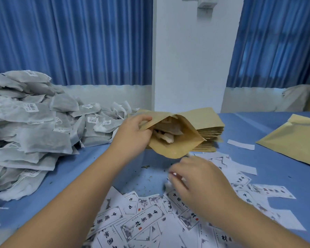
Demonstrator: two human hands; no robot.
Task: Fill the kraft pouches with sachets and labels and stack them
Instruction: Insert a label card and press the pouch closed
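My left hand grips the mouth of an open kraft pouch, held tilted above the blue table with its opening facing me. Pale sachets show inside it. My right hand hovers low over the scattered printed labels and pinches a small white label between its fingertips. Behind the held pouch lies a flat stack of empty kraft pouches.
A big heap of grey-white sachets covers the table's left side. Another kraft pouch lies flat at the right. Loose white slips and crumbs dot the blue table. A white pillar and blue curtains stand behind.
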